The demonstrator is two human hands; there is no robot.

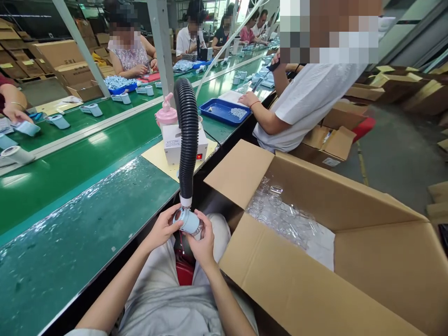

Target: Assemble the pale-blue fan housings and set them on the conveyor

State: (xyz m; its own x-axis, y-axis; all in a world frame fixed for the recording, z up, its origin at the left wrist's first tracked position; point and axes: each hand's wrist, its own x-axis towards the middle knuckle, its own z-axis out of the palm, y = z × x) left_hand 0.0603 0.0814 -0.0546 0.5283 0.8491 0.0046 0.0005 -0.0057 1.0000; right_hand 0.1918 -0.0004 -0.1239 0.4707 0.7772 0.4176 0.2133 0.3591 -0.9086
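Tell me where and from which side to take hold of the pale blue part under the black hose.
Probably by the pale blue part round barrel, from its two open sides, as the left hand and right hand do. The black hose blocks the top.

- I cannot see all of the small pale-blue cylindrical part (191, 221): my left hand (161, 229) and right hand (203, 241) cover its sides.
- The thin red wire (181, 242) under it drops out of sight between my wrists.
- The clear plastic pieces (280, 217) in the open brown cardboard box (315, 289) blur together; I cannot tell single shapes, and the box runs off the frame at 4 o'clock.
- The small white bits in the blue plastic tray (224, 112) at 12 o'clock are too tiny to identify.
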